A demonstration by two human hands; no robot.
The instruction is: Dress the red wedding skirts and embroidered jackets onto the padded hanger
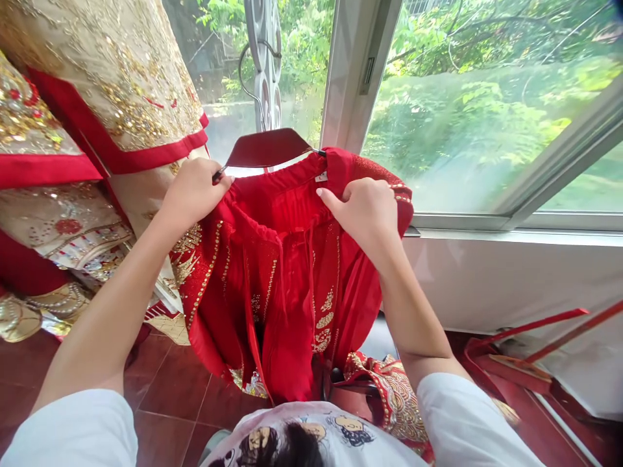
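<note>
A red skirt (296, 311) with gold beadwork, a gathered waistband and hanging drawstrings is spread out in front of me. It hangs from a dark red hanger (270, 148) with a clip at each end. My left hand (197, 194) is closed at the left clip and the waistband's left end, the thumb lying along the fabric. On the other side, my right hand (367, 211) grips the waistband's right part, thumb on the inner face and fingers over the outside. A small white label (321, 176) shows inside the waistband, near the right clip.
Cream and gold beaded garments (141, 84) with red borders hang at the left. A metal grille (265, 65) and sliding windows (487, 130) stand behind. Below right are a patterned red and gold cloth (402, 395) and a red dustpan (491, 373) on the tiled floor (168, 395).
</note>
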